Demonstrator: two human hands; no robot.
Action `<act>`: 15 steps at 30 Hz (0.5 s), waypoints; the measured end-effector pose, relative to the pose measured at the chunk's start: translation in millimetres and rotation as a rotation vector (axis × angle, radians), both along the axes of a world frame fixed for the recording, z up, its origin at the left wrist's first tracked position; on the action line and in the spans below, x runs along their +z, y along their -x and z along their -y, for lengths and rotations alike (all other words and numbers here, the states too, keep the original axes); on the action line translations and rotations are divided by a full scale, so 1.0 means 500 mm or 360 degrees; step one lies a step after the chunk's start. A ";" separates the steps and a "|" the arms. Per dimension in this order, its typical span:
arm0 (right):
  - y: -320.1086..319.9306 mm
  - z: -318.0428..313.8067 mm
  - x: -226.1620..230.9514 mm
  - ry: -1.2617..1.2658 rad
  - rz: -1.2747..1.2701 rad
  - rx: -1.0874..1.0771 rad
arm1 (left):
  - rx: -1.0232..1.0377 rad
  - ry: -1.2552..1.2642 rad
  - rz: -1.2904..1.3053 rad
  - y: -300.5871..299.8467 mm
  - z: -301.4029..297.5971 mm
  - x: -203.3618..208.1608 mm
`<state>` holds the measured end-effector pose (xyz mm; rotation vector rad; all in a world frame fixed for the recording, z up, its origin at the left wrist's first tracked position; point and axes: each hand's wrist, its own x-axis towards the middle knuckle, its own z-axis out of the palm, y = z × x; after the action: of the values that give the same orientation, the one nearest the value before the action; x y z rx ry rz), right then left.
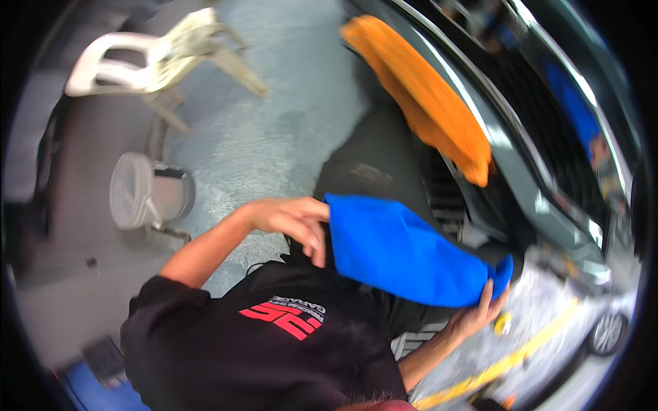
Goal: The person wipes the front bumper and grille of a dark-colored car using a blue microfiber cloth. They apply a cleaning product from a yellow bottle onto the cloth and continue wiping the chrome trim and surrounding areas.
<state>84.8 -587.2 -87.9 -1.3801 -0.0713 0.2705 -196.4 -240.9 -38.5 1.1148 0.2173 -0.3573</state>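
Note:
A blue cloth [404,253] is stretched out in front of my body, folded over and hanging between my two hands. My left hand [293,222] pinches its upper left corner; part of the index finger is hidden behind the fabric and the other fingers bend downward. At the opposite end my right hand [482,312] grips the lower right corner, where the cloth bunches up between thumb and fingers. Beyond it, an orange cloth [425,96] lies draped along the edge of a dark car [524,178]. The blue and orange cloths do not touch.
On the left a white plastic chair [127,65] stands on the grey floor [274,89]. Nearer is a translucent bucket [133,192]. A yellow floor line [497,370] and another car's wheel [608,334] show at lower right. Something blue [113,387] sits at lower left.

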 end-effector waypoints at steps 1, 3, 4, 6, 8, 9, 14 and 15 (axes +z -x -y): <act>0.012 0.019 0.017 0.0131 0.0017 -0.0094 | 0.0135 0.0270 -0.0075 0.011 0.011 -0.018; 0.022 0.064 0.035 0.0688 0.0244 0.0038 | 0.0200 0.0041 -0.0615 0.015 0.018 -0.074; 0.027 0.079 0.034 0.0739 0.0258 0.0039 | 0.0098 -0.0222 -0.0692 0.001 0.029 -0.086; 0.034 0.105 0.018 0.0650 0.0089 -0.0030 | -0.0172 -0.0575 -0.0812 -0.024 0.044 -0.092; 0.038 0.115 -0.006 0.0523 -0.0007 -0.0105 | -0.0418 -0.0875 -0.0864 -0.056 0.044 -0.088; 0.046 0.122 -0.018 0.0498 -0.0039 -0.0153 | -0.0517 -0.1062 -0.0878 -0.066 0.044 -0.076; 0.085 0.124 -0.031 0.0331 -0.0126 -0.0349 | -0.0176 -0.1987 -0.0495 -0.185 0.026 -0.004; 0.087 0.124 -0.032 0.0316 -0.0122 -0.0359 | -0.0050 -0.1988 -0.0356 -0.215 0.034 -0.002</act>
<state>41.3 -649.0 -104.0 -1.5585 0.1787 0.1435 -89.0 -257.9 -39.4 2.3079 0.6725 -0.3706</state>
